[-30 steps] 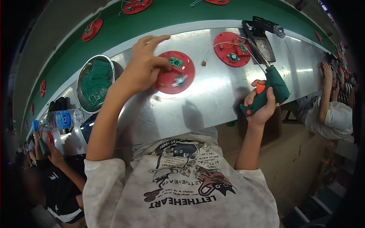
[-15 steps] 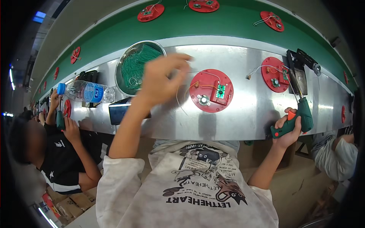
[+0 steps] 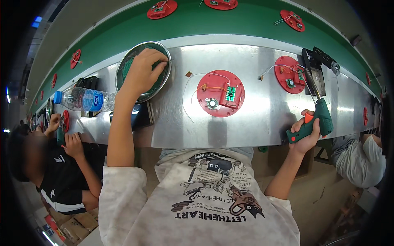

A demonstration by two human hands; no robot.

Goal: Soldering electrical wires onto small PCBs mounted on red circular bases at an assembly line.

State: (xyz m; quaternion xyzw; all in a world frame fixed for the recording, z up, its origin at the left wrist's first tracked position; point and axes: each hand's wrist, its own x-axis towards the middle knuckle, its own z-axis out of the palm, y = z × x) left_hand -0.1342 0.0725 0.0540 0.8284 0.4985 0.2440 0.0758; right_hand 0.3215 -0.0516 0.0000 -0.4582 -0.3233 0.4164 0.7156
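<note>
My left hand (image 3: 147, 70) is over a round metal bowl (image 3: 168, 53) that holds thin green wires (image 3: 128, 67). Its fingers are curled, thumb toward forefinger; what they pinch, if anything, is too small to make out. At the right, my right hand (image 3: 307, 133) grips a dark green soldering gun (image 3: 324, 117) with an orange trigger, its metal tip pointing away from me. Between the hands lies a red disc (image 3: 213, 82) bearing a green circuit board, a round component and loose thin wires. A second red disc (image 3: 283, 74) with similar parts rests close to the gun's tip.
A black stand (image 3: 318, 67) is beyond the gun. Left of the bowl are a lying plastic bottle (image 3: 84, 99) and a dark phone-like slab (image 3: 135, 116). More red discs (image 3: 162, 9) sit on the green strip (image 3: 230, 26). A co-worker (image 3: 61, 164) sits at the left.
My left hand has moved left from beside the middle disc to over the bowl, its fingers now curled in. My right hand still holds the soldering gun; the view has shifted slightly.
</note>
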